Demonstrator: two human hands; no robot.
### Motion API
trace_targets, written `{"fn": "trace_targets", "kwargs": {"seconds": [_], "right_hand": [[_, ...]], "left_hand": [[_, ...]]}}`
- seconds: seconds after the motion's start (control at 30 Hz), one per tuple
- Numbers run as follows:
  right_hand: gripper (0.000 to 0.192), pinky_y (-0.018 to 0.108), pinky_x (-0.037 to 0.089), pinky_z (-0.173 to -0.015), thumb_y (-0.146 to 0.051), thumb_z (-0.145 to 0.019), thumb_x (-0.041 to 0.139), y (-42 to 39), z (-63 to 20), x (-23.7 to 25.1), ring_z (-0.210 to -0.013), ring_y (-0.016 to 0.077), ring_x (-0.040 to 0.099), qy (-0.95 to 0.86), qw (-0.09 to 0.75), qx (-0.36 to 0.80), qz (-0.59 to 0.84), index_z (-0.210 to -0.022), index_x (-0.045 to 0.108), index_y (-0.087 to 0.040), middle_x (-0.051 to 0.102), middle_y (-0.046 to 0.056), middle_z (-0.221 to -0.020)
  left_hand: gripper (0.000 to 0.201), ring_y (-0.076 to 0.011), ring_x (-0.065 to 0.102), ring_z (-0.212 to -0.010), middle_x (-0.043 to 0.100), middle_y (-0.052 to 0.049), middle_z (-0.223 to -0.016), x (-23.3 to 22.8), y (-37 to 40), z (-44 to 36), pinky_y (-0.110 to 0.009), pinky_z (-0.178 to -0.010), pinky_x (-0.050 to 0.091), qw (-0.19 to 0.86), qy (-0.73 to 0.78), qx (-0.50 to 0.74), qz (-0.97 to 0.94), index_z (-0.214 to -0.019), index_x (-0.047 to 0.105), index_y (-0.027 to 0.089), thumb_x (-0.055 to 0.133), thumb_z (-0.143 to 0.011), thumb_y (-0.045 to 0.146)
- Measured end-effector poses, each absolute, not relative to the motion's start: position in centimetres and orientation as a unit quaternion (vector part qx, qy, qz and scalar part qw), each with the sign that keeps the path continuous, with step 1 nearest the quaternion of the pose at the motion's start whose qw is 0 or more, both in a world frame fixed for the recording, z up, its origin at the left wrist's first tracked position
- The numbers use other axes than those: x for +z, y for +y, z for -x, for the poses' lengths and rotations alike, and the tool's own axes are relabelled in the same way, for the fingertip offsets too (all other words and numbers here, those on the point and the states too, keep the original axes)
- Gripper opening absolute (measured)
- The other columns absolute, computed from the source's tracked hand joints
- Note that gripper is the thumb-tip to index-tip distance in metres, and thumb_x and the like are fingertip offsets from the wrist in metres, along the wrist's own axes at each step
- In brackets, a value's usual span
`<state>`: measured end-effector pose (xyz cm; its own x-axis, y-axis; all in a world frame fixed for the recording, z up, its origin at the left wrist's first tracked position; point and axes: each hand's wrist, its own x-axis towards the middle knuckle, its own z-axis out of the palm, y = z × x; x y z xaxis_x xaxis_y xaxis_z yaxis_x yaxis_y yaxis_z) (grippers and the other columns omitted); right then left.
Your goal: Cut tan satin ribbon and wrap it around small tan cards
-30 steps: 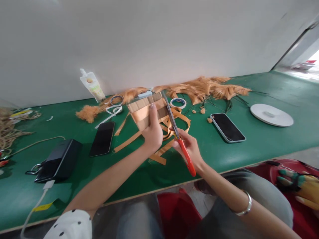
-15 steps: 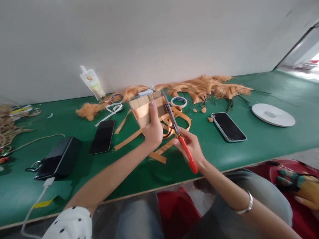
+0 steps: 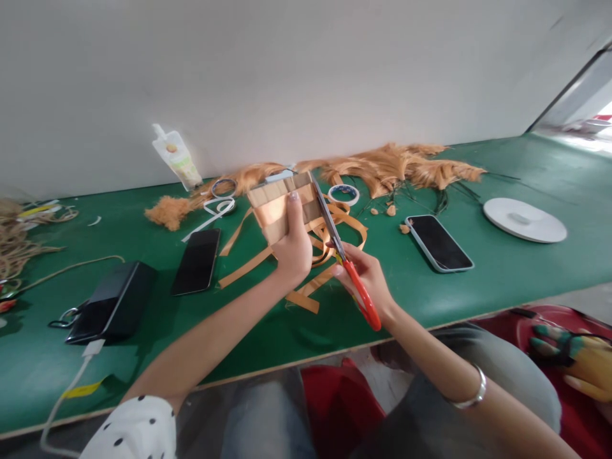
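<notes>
My left hand holds up a piece of brown cardboard above the green table, thumb across its front. My right hand grips red-handled scissors; their metal blades run up along the cardboard's right edge. Under both hands lies a loose tangle of narrow brown cut strips.
Orange-blond hair bundles lie along the wall. Two dark phones flank the strips. A black power bank with a white cable sits left. A tape roll, a white round disc and a drink pouch are also there.
The cardboard and scissors have shifted slightly; the blades sit a little further along the cardboard's right edge. Both hands keep their grips.
</notes>
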<state>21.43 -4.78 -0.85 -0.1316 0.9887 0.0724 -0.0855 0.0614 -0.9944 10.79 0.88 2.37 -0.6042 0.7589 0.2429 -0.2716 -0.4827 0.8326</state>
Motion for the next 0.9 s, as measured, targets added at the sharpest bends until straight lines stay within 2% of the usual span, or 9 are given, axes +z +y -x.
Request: {"fn": "trace_targets", "kwargs": {"seconds": [0.17,0.33,0.53,0.73,0.9], "right_hand": [[0.055,0.02,0.027,-0.044,-0.042,-0.06,0.079,-4.68,-21.5,-0.93,-0.052,0.0056,0.03,-0.529,0.503,0.528,0.434,-0.106,0.066,-0.015,0.042,-0.005,-0.063],[0.053,0.021,0.033,-0.049,-0.047,-0.062,0.076,-4.51,-21.56,-0.98,-0.058,0.0082,0.035,-0.545,0.502,0.503,0.444,-0.102,0.067,-0.014,0.046,-0.002,-0.068],[0.052,0.023,0.037,-0.054,-0.047,-0.057,0.079,-4.34,-21.73,-0.84,-0.065,0.0105,0.04,-0.54,0.509,0.497,0.45,-0.096,0.069,-0.015,0.055,0.001,-0.079],[0.05,0.021,0.029,-0.047,-0.044,-0.064,0.076,-4.56,-21.97,-0.97,-0.055,0.007,0.034,-0.515,0.521,0.518,0.442,-0.103,0.066,-0.015,0.042,-0.005,-0.061],[0.052,0.022,0.026,-0.047,-0.051,-0.075,0.066,-5.28,-22.31,-0.64,-0.052,0.0058,0.031,-0.556,0.516,0.514,0.4,-0.112,0.059,-0.016,0.037,-0.006,-0.064]], "left_hand": [[0.026,-0.0188,0.063,-0.11,0.068,-0.003,-0.114,2.32,0.98,-10.73,-0.027,-0.098,0.05,0.323,0.407,0.799,-0.303,-0.101,0.066,0.021,0.064,-0.081,0.038],[0.018,-0.0192,0.059,-0.116,0.07,-0.004,-0.104,2.34,1.22,-10.52,-0.026,-0.103,0.045,0.29,0.402,0.806,-0.323,-0.093,0.066,0.017,0.063,-0.081,0.031],[0.022,-0.0188,0.058,-0.118,0.069,-0.004,-0.109,2.19,1.64,-10.27,-0.025,-0.1,0.047,0.311,0.402,0.798,-0.323,-0.101,0.064,0.019,0.062,-0.082,0.031],[0.033,-0.0184,0.055,-0.122,0.065,-0.001,-0.122,2.03,1.73,-10.09,-0.026,-0.103,0.046,0.356,0.385,0.79,-0.318,-0.111,0.061,0.024,0.063,-0.082,0.038],[0.038,-0.0191,0.054,-0.124,0.062,-0.001,-0.127,2.18,1.63,-10.07,-0.028,-0.103,0.046,0.357,0.361,0.793,-0.336,-0.116,0.06,0.025,0.063,-0.081,0.04]]}}
